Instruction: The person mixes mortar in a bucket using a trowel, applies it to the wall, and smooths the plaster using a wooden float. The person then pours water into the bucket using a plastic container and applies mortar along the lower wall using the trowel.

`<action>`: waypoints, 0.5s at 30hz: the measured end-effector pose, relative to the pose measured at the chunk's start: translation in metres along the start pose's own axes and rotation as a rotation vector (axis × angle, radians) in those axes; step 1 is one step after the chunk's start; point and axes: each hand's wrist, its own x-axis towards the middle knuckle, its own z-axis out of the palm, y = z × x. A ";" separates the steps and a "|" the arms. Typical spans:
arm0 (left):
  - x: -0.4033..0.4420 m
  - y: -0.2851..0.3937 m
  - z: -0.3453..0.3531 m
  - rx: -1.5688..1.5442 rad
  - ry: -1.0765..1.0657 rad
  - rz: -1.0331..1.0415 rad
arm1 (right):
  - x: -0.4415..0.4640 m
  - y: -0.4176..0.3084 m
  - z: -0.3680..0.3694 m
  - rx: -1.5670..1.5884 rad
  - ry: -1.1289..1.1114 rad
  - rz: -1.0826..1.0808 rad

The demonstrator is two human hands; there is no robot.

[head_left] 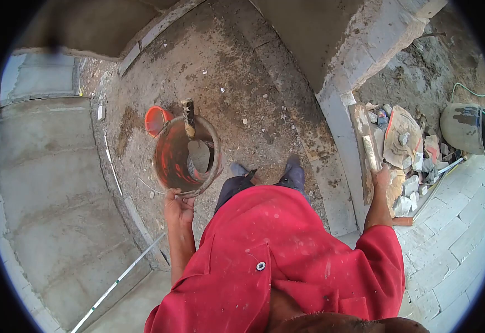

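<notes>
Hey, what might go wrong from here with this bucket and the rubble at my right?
The bucket might tip or swing, since the left hand has it only by the near rim. The tool inside juts over the far rim, so a knock could dislodge it. On the other side, rubble lies loose beside the right hand, which might get scraped.

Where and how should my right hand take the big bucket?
Probably the right side of the bucket's rim, coming from the right: it opens upward, that edge is thick and bare, the left hand holds the near edge, and a handle sticks out past the far one.
</notes>
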 end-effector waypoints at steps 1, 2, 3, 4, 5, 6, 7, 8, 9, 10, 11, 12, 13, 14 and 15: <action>0.003 0.000 -0.005 -0.008 -0.005 -0.004 | -0.002 -0.009 0.000 0.015 0.067 -0.005; 0.005 0.000 -0.012 -0.019 -0.012 -0.010 | -0.011 -0.023 -0.004 0.029 0.138 -0.011; 0.007 -0.002 -0.017 -0.020 0.008 0.000 | -0.017 -0.040 -0.006 0.045 0.209 -0.022; 0.008 -0.003 -0.022 -0.027 0.030 0.013 | -0.030 -0.059 -0.005 0.034 0.267 -0.022; 0.009 -0.006 -0.028 -0.036 0.058 0.029 | -0.034 -0.069 0.005 0.141 0.187 -0.039; 0.012 -0.008 -0.036 -0.065 0.054 0.022 | -0.034 -0.068 0.038 0.246 0.098 -0.063; 0.016 -0.010 -0.046 -0.097 0.057 0.020 | -0.037 -0.073 0.058 0.345 -0.001 -0.093; 0.018 -0.010 -0.058 -0.134 0.062 0.022 | -0.050 -0.091 0.063 0.500 -0.278 0.018; 0.020 -0.004 -0.062 -0.142 0.088 0.034 | -0.068 -0.116 0.067 0.629 -0.564 0.144; 0.020 -0.002 -0.070 -0.157 0.107 0.046 | -0.092 -0.138 0.070 0.570 -0.651 0.159; 0.022 0.001 -0.077 -0.174 0.123 0.055 | -0.110 -0.158 0.070 0.506 -0.730 0.176; 0.021 0.004 -0.089 -0.188 0.138 0.088 | -0.126 -0.174 0.063 0.466 -0.723 -0.010; 0.024 0.008 -0.101 -0.197 0.156 0.115 | -0.140 -0.188 0.060 0.423 -0.719 -0.189; 0.027 0.013 -0.114 -0.199 0.178 0.141 | -0.141 -0.194 0.070 0.405 -0.724 -0.295; 0.030 0.018 -0.125 -0.203 0.194 0.169 | -0.143 -0.200 0.078 0.389 -0.724 -0.400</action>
